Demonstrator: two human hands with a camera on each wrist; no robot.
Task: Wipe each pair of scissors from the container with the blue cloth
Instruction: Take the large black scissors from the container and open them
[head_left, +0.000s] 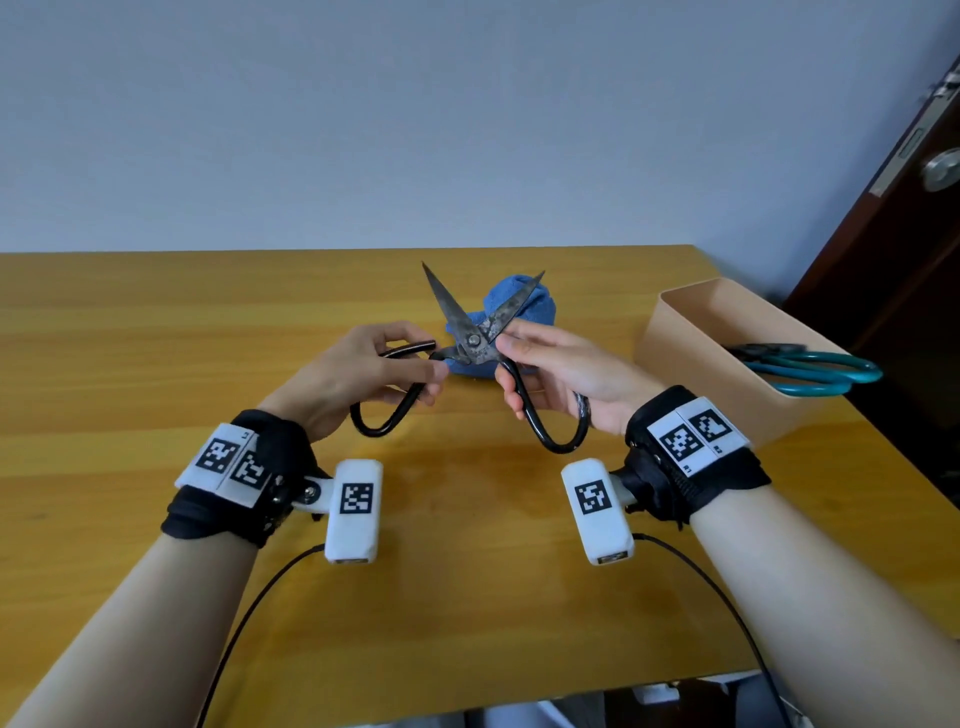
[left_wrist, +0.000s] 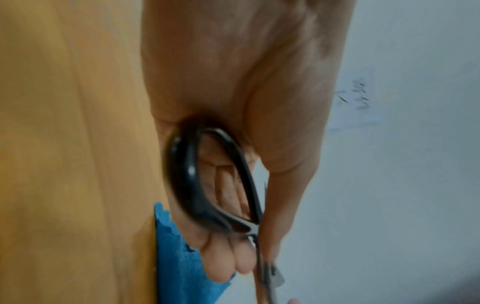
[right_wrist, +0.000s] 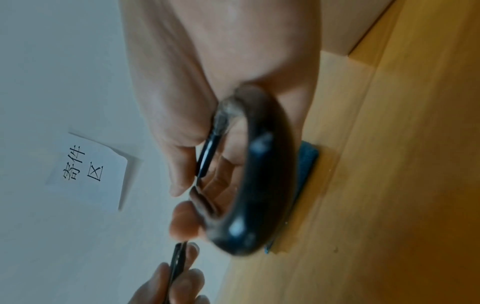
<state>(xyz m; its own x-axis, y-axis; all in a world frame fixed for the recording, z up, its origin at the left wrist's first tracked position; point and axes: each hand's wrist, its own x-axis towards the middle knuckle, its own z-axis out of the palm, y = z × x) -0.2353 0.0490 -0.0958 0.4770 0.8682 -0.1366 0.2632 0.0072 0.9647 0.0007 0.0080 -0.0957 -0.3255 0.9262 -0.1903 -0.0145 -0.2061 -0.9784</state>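
Black-handled scissors (head_left: 474, 340) with dull, stained blades are held above the table, blades spread apart and pointing away from me. My left hand (head_left: 363, 371) grips the left handle loop (left_wrist: 187, 181). My right hand (head_left: 550, 369) grips the right handle loop (right_wrist: 259, 185), thumb near the pivot. The crumpled blue cloth (head_left: 519, 306) lies on the table just behind the blades, untouched by either hand; it also shows as the blue cloth (left_wrist: 179, 257) in the left wrist view. Teal-handled scissors (head_left: 810, 369) stick out of the beige container (head_left: 691, 332) at the right.
The wooden table (head_left: 156, 338) runs to a pale wall at the back. A dark door (head_left: 904, 218) stands at the far right beyond the container. A paper note (right_wrist: 88, 170) hangs on the wall. Cables trail from both wrist cameras toward the table's near edge.
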